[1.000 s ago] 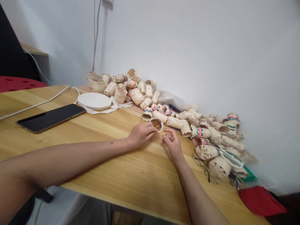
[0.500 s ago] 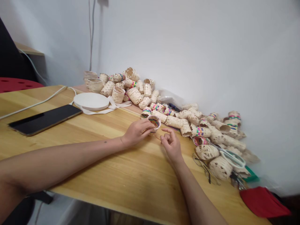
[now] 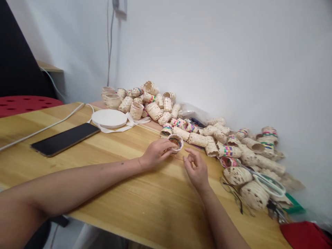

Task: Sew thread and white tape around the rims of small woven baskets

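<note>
My left hand (image 3: 155, 154) is closed on the near side of a small woven basket (image 3: 178, 148), its thumb low on the wall and its fingers at the rim. The basket's mouth tilts toward me, showing coloured strips inside a pale rim. Just to the right, my right hand (image 3: 195, 167) is apart from the basket, with the index finger bent outward and the other fingers curled by the thumb. A faint thin strand (image 3: 178, 158) runs from the basket's underside toward that thumb. Its end in my fingers is too small to see clearly.
A long pile of woven cylinders (image 3: 198, 139) lies along the wall. Scissors (image 3: 269, 185), eyeglasses (image 3: 234, 193) and a red cloth (image 3: 303, 235) are at the right. At the left are a phone (image 3: 64, 139), a white disc (image 3: 109, 118), ribbon (image 3: 137, 122) and a white cable (image 3: 46, 128).
The whole view has shifted, so everything appears farther right and lower. My left hand still grips the basket, and my right hand stays beside it with little change in pose.
</note>
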Tool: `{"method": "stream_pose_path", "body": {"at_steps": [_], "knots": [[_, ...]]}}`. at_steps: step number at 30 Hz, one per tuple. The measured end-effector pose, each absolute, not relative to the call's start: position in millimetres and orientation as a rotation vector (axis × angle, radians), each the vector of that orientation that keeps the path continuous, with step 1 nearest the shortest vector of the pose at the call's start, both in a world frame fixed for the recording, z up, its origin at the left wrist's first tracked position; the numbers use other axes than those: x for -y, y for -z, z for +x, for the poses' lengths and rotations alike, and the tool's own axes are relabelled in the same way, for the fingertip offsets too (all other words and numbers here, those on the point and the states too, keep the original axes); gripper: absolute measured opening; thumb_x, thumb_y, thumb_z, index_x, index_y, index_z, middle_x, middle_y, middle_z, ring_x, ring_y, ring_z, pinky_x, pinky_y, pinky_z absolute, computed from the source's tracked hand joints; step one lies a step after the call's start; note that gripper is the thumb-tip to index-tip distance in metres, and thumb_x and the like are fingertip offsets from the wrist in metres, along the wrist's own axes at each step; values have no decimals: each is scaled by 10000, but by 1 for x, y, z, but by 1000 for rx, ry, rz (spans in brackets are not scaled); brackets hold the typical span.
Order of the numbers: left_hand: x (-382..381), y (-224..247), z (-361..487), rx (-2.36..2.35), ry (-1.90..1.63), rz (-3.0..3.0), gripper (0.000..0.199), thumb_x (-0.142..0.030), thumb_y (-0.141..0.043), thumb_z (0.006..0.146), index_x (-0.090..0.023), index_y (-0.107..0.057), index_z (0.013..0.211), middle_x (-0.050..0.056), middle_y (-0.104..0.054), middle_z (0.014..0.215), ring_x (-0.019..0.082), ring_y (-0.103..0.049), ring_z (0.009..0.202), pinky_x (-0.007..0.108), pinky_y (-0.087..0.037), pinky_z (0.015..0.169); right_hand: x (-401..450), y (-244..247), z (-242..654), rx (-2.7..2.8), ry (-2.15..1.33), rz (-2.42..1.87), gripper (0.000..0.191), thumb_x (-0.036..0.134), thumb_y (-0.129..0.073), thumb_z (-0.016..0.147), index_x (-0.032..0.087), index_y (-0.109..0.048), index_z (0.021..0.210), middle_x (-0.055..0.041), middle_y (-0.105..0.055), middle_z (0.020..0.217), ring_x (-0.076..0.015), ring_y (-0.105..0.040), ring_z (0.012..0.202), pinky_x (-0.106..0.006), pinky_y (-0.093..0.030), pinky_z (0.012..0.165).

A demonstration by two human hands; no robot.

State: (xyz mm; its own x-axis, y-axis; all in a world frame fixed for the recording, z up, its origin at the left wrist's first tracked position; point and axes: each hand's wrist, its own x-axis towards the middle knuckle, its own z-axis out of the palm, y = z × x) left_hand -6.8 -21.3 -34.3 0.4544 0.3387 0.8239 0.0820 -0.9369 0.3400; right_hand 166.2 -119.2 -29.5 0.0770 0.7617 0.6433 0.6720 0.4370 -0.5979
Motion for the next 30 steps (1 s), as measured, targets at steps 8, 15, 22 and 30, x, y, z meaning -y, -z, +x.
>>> {"method": "stream_pose_path", "body": {"at_steps": [8, 15, 22, 30], "knots": [[27, 33, -8, -233, -1504, 2474, 181, -254, -517, 937, -149, -635, 1025, 66, -692, 909, 144, -629, 831, 237, -485, 746, 118, 24, 170, 1937, 274, -1212, 202, 235, -531, 913, 184, -652, 1066, 0, -654, 675, -127, -582, 551, -243, -465, 579], [32, 31, -8, -137, -1462, 2393, 199, -221, -510, 938, -156, -617, 1092, 76, -713, 986, 152, -659, 914, 254, -508, 821, 119, 18, 173, 2006, 309, -1186, 150, 220, -512, 938, 203, -657, 971, -46, -736, 863, -162, -685, 775, -258, -508, 717], [29, 10, -18, -452, -1420, 2304, 307, -202, -489, 931, -150, -543, 1229, 85, -680, 1114, 106, -614, 701, 242, -525, 717, 126, 2, 183, 1995, 283, -1250, 143, 230, -486, 950, 197, -622, 920, -29, -712, 800, -150, -664, 703, -243, -473, 637], [26, 13, -11, -21, -1392, 2370, 186, -209, -513, 933, -145, -640, 1054, 104, -711, 1050, 163, -666, 1003, 266, -526, 882, 135, -15, 186, 2070, 75, -1342, 140, 237, -481, 952, 206, -597, 880, 4, -667, 716, -129, -618, 630, -218, -422, 593]]}}
